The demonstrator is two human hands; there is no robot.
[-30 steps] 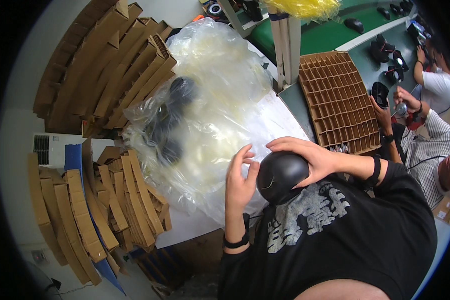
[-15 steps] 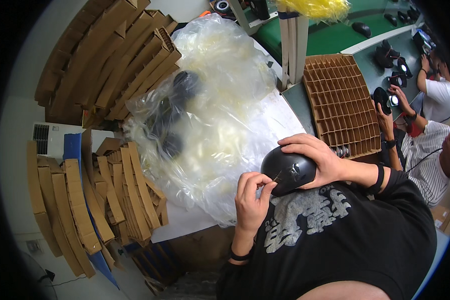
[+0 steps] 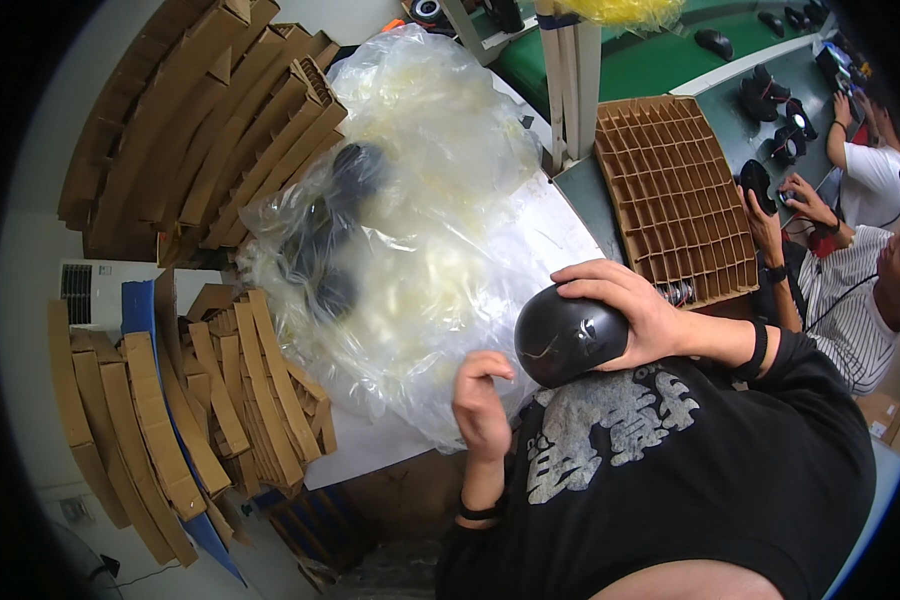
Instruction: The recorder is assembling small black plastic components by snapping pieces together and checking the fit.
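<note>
A glossy black rounded shell, like a dome-shaped housing, is held up in front of my chest. My right hand grips it from the right, fingers over its top edge. A thin pale line shows on the side facing left. Off to the left of the shell and apart from it is my left hand, fingers curled in; what they hold, if anything, is hidden. Beyond both hands a big heap of clear plastic bags covers much of the white tabletop, with dark rounded shapes inside.
A cardboard divider grid lies on the far right. Stacked cardboard dividers and more cardboard pieces stand at the left. Past a white post runs a green belt with black parts. Co-workers handle black parts at right.
My left hand has pulled away from the shell toward the left; before, its fingertips were pinched at the shell's side. My right hand still holds the shell.
</note>
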